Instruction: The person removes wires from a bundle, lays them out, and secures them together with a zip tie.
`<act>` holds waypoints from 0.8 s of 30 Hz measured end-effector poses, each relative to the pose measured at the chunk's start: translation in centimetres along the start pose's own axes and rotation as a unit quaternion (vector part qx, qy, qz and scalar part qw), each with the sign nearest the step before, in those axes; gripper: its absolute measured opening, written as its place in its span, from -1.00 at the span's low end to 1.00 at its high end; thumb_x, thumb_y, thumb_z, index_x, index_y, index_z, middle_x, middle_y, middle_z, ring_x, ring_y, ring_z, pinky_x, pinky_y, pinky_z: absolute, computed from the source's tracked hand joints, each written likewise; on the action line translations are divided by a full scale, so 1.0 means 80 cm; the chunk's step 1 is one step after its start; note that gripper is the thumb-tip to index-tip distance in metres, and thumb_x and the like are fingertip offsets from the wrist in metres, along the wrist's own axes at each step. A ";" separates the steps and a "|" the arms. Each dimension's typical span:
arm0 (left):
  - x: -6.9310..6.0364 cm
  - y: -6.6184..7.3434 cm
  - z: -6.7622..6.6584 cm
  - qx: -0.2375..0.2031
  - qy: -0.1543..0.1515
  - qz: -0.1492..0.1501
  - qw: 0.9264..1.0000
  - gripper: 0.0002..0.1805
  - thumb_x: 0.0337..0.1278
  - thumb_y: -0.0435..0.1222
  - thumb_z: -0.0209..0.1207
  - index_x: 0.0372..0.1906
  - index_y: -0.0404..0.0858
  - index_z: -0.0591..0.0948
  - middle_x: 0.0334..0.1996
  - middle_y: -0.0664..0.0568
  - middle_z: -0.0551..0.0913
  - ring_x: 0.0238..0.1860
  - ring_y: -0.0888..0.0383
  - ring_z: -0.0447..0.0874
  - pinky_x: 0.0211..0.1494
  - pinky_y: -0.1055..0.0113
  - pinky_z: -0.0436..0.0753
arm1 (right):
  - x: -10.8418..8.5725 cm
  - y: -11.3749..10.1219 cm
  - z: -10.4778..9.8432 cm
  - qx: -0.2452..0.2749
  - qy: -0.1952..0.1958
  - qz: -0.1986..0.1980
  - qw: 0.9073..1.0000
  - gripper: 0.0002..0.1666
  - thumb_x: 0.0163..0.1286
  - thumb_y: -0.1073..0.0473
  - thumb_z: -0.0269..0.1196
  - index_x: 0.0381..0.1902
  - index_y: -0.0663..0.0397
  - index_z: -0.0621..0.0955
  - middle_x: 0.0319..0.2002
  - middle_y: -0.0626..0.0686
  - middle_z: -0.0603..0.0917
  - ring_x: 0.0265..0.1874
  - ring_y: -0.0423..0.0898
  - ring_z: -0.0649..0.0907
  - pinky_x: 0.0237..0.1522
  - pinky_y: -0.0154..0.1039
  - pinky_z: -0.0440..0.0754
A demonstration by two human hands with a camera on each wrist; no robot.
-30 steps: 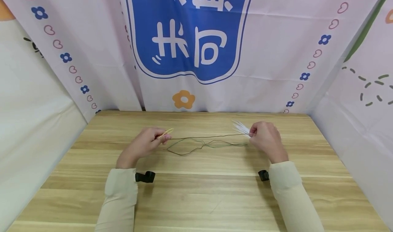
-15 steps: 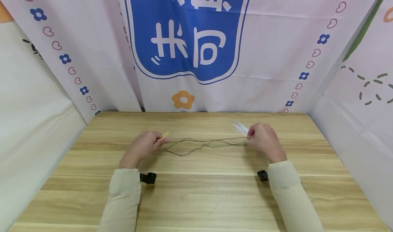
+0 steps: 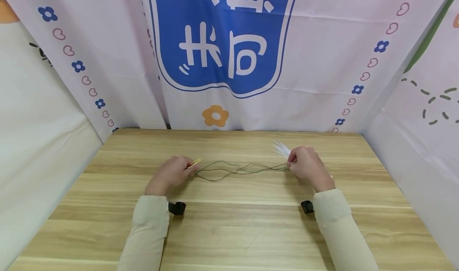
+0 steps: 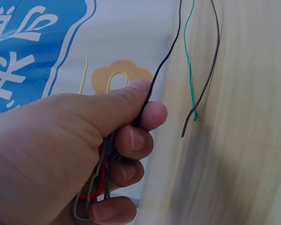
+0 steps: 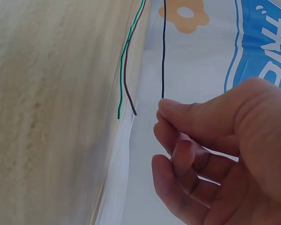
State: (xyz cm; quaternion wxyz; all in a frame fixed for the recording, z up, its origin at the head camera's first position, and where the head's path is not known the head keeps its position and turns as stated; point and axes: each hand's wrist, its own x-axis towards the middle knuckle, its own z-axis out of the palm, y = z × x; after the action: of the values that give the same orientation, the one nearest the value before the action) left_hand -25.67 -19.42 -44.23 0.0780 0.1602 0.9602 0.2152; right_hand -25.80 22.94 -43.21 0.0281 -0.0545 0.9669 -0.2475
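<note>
A black wire point(image 5: 163, 51) stretches between both hands, slightly slack in the head view. Its right end is pinched between the thumb and a fingertip of my right hand point(image 3: 308, 165). My left hand point(image 3: 172, 172) grips the wire's other part along with a bundle. From that bundle show a bent yellow wire point(image 4: 117, 73), a red wire point(image 4: 102, 183) and grey wires point(image 4: 76, 206), partly hidden by fingers. A green wire point(image 4: 189, 65) and a brown wire point(image 4: 215, 54) lie on the table beside the black one, crossing each other, not held.
Thin white strips with pointed tips point(image 3: 281, 148) lie on the wooden table point(image 3: 229, 231) just behind my right hand, which hides their near part. A printed white cloth point(image 3: 315, 63) hangs along the table's far edge, with more cloth at both sides.
Both hands have come down closer to the table, the left one also shifting right. The black wire, nearly straight before, now sags among the green and brown wires.
</note>
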 end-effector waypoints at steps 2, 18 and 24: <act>0.001 0.001 0.001 0.000 0.000 0.002 1.000 -0.62 0.58 -0.11 0.17 -0.46 -0.16 0.65 -0.59 0.12 0.56 -0.56 0.18 0.38 -0.39 0.28 0.39 | 0.000 0.000 0.002 0.004 -0.005 -0.005 1.000 -0.93 0.40 0.29 0.39 -0.33 0.12 0.75 -0.36 0.06 0.75 -0.34 -0.02 0.64 -0.19 -0.12 0.61; -0.007 -0.012 -0.007 -0.004 0.031 -0.010 0.999 -0.62 0.60 -0.13 0.15 -0.44 -0.18 0.67 -0.59 0.13 0.52 -0.53 0.17 0.37 -0.37 0.28 0.38 | 0.003 0.004 0.005 -0.023 -0.003 -0.035 0.999 -0.92 0.40 0.27 0.38 -0.31 0.13 0.80 -0.33 0.07 0.78 -0.28 -0.01 0.67 -0.07 0.00 0.67; -0.012 -0.014 -0.015 0.003 0.034 -0.014 0.999 -0.56 0.61 -0.10 0.13 -0.51 -0.17 0.57 -0.65 0.16 0.35 -0.57 0.18 0.29 -0.43 0.29 0.32 | 0.002 0.004 0.006 -0.018 0.000 -0.036 0.999 -0.90 0.42 0.23 0.40 -0.29 0.13 0.79 -0.33 0.07 0.78 -0.28 -0.02 0.68 -0.06 0.01 0.67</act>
State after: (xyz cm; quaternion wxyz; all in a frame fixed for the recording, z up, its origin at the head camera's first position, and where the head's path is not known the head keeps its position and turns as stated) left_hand -25.35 -21.13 -43.54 0.0478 0.1392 0.9651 0.2165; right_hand -25.93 22.99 -43.76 0.0183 -0.0895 0.9687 -0.2308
